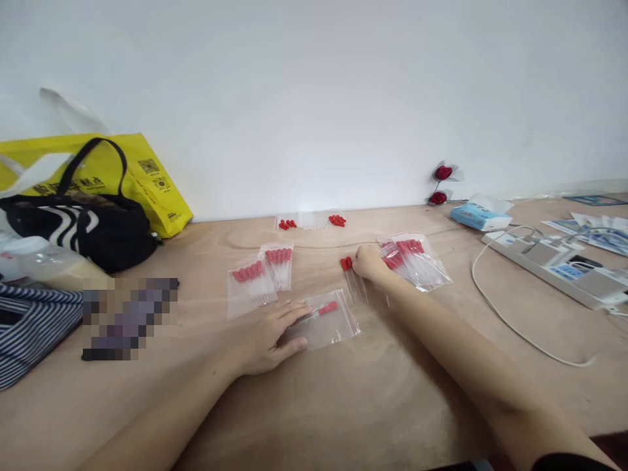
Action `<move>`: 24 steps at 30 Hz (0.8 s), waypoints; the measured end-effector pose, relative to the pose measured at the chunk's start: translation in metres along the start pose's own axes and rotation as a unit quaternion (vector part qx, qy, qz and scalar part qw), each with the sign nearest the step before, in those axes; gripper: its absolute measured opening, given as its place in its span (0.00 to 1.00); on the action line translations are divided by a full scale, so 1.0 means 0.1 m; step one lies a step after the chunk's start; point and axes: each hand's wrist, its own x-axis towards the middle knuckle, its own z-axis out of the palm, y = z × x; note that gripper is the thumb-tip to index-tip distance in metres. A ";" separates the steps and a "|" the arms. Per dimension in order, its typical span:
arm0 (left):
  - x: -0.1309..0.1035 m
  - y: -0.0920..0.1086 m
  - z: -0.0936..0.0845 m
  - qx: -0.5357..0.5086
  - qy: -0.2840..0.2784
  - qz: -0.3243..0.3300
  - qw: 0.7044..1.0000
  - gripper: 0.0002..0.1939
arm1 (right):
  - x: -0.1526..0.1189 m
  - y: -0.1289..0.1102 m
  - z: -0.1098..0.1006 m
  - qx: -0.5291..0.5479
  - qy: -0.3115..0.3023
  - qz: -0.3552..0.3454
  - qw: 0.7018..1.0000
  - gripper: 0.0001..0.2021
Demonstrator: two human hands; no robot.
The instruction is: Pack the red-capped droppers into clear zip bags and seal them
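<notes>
My left hand (275, 337) lies flat, fingers stretched out, over the left part of a clear zip bag (328, 337). Inside that bag is a dropper with a red bulb (328, 307); its glass tube runs toward my fingertips. Farther right, my right hand (369, 263) is closed in a pinch on a dropper, whose bulb is hidden by the fingers and whose clear tube shows below. Just left of it lie loose red-bulbed droppers (346, 263). Filled bags of droppers lie beside my right hand (417, 261) and beyond my left hand (252, 281), with another bag (279, 261) overlapping.
Bags with red bulbs (337, 221) lie near the wall. At left are a yellow bag (161, 190), a black bag (108, 226), a bottle (59, 265) and striped cloth (34, 327). Tissues (478, 214), a power strip (554, 265) and a white cable (510, 340) occupy the right.
</notes>
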 end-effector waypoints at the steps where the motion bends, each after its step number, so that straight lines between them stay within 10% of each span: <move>1: 0.00 0.00 -0.01 0.000 -0.001 -0.001 1.000 0.25 | -0.01 0.01 -0.02 0.007 0.002 -0.001 1.000 0.06; 6: -0.01 -0.02 -0.01 0.011 0.000 -0.006 1.000 0.27 | -0.17 0.09 -0.27 0.059 0.024 -0.001 0.998 0.05; 10: 0.00 -0.03 0.01 0.009 0.010 -0.002 1.000 0.27 | -0.47 0.17 -0.41 0.314 0.035 0.035 0.948 0.12; 24: 0.01 -0.01 0.01 0.015 0.007 -0.004 1.000 0.27 | -0.89 0.05 -0.21 0.528 0.079 0.114 0.838 0.18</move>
